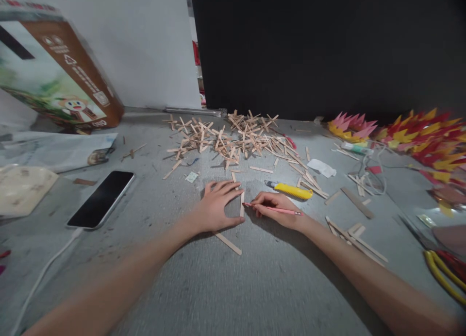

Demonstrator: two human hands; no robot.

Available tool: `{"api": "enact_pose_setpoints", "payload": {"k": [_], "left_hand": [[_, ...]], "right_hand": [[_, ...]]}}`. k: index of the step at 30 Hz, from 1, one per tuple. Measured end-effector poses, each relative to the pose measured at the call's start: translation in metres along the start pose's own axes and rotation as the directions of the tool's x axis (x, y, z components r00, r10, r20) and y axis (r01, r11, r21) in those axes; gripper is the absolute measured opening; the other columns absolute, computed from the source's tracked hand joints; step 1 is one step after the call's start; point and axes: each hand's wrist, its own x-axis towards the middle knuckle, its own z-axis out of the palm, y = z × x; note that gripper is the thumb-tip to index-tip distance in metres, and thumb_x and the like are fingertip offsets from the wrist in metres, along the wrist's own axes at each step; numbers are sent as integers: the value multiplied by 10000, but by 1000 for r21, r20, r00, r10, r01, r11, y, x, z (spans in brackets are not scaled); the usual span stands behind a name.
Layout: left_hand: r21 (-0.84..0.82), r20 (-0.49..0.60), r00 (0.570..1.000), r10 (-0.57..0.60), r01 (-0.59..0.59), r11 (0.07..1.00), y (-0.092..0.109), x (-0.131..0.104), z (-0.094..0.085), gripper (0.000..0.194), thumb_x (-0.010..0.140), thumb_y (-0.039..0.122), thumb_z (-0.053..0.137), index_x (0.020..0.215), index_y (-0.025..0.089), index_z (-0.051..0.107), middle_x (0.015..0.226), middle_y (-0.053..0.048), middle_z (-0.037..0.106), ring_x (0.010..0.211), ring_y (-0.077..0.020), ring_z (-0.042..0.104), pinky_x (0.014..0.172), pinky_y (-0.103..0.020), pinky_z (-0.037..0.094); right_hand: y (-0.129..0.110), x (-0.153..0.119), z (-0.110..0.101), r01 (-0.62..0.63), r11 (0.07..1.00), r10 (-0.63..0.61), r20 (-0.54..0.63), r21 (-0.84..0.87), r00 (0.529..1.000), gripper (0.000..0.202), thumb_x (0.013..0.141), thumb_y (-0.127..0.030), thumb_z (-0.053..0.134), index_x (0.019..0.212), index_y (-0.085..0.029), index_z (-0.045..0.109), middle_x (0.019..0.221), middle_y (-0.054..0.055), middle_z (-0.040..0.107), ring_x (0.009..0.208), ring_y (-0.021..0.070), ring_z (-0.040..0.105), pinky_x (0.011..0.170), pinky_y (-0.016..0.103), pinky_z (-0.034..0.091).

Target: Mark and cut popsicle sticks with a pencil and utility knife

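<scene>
My left hand [217, 206] lies spread on the table, its thumb and index fingertips at the two ends of a short upright wooden craft stick [242, 204]. More craft sticks reach out from around this hand: one [228, 243] below the palm, another [234, 179] beyond the fingers. My right hand [274, 207] is closed around a pink pencil [282, 210], whose tip meets the short stick near its middle. Just beyond the right hand rests a yellow utility knife [293, 190].
A heap of crossed craft sticks [218, 137] spreads across the back. Loose sticks [358, 241] and yellow-handled scissors [439, 273] lie right, below coloured paper crowns [429, 137]. At left are a cabled phone [102, 200], a pale tray [25, 190] and a carton [61, 74].
</scene>
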Motion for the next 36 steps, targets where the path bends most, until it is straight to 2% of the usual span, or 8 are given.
{"api": "enact_pose_setpoints", "payload": {"k": [11, 36], "left_hand": [[-11, -7, 1000, 4, -4, 1000, 0, 0, 1, 785, 851, 716, 670, 1515, 318, 539, 1656, -72, 443, 1531, -358, 355, 1257, -587, 159], [-3, -6, 1000, -7, 7, 1000, 0, 0, 2, 779, 850, 705, 673, 1515, 323, 539, 1652, -67, 450, 1526, -360, 363, 1258, -578, 166]], "right_hand": [[2, 2, 1, -20, 998, 19, 19, 54, 1000, 325, 977, -494, 667, 931, -175, 712, 810, 55, 717, 733, 170, 642, 666, 285, 472], [-2, 1, 0, -13, 999, 11, 37, 48, 999, 357, 959, -540, 676, 884, -191, 693, 787, 41, 703, 699, 166, 618, 642, 276, 454]]}}
